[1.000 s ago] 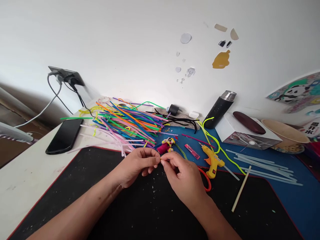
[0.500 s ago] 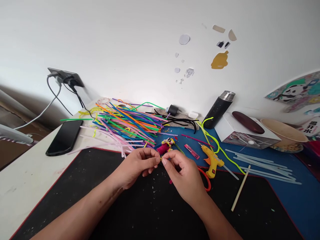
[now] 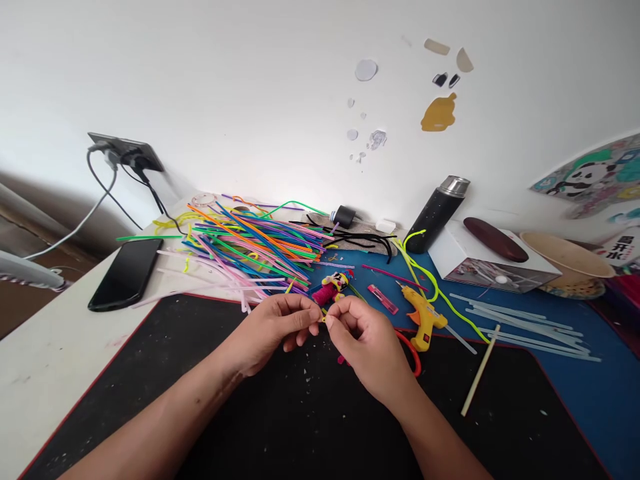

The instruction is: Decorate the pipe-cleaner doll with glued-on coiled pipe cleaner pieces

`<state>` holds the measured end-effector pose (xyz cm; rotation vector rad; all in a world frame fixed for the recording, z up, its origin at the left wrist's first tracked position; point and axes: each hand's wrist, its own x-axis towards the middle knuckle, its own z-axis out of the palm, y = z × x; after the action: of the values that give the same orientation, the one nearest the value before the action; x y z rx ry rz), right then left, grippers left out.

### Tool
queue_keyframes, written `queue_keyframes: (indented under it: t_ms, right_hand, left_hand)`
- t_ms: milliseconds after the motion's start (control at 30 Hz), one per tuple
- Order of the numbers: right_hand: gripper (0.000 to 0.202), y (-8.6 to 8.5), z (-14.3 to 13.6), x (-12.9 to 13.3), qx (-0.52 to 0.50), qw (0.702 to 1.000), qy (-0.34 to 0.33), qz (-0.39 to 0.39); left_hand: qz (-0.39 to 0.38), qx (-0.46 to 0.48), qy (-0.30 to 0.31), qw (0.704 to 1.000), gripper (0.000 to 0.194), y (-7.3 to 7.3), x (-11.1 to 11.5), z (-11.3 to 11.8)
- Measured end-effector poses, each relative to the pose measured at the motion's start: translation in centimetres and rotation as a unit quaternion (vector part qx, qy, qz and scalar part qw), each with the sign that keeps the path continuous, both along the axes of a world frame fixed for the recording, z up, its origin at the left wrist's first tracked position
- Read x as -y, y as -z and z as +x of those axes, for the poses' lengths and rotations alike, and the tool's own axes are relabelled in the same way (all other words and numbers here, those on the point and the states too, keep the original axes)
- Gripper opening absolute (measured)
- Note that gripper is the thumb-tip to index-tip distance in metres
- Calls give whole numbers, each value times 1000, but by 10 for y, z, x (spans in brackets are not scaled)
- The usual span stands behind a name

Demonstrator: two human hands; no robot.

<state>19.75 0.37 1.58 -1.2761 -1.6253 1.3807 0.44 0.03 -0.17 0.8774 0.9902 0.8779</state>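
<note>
As we look down through the head view, our left hand (image 3: 280,328) and right hand (image 3: 369,341) meet over the far part of a black mat (image 3: 280,427) with a red edge; both are closed at the fingertips, thumb against forefinger, pinching a small yellow piece (image 3: 324,319) between them, too tiny for us to make out its shape; the other fingers are curled. Just beyond our fingertips lies a little figure (image 3: 327,292) with a magenta body and a yellow-and-white head; a red loop handle (image 3: 416,359) shows beside our right hand, partly hidden by it.

Farther to the left, a heap of coloured pipe cleaners (image 3: 260,240) spreads over the pale surface (image 3: 50,373), near a dark phone (image 3: 125,275); to the right of the figure we see a pink case (image 3: 383,299), then a yellow glue gun (image 3: 424,320); pale translucent sticks (image 3: 530,325) lie on the blue mat (image 3: 590,393), and a light wooden stick (image 3: 480,371) rests at a slant on the black mat; behind these, a black flask (image 3: 437,217) stands near a white box (image 3: 493,260).
</note>
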Motion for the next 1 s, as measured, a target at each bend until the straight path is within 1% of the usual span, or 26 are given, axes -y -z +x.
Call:
queue_keyframes:
  t_ms: [200, 633, 833, 1000]
  right_hand:
    - [15, 1, 0, 0, -3, 1000, -7, -15]
    - [14, 1, 0, 0, 10, 1000, -12, -18]
    - [13, 3, -2, -1, 15, 1000, -15, -21]
    - [13, 6, -3, -2, 16, 1000, -3, -25]
  left_hand:
    - [32, -65, 28, 997, 40, -8, 0, -3]
    - [74, -117, 47, 989, 26, -14, -1, -5]
    - [73, -128, 30, 989, 23, -14, -1, -2]
    - [83, -150, 14, 985, 25, -12, 0, 0]
